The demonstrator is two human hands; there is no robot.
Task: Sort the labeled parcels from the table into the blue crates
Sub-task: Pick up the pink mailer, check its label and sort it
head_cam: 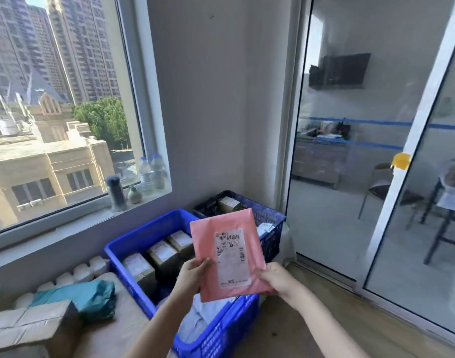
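Pink mailer parcel (230, 255) with a white barcode label (232, 267) is held upright over the near blue crate (133, 241). The left hand (195, 275) pinches its lower left edge and the right hand (278, 280) grips its lower right corner, fingers (205, 262) curled onto it. Labeled boxes (161, 254) sit in that crate; a darker crate (270, 220) stands behind. A teal parcel (92, 301) lies on the desk (110, 332).
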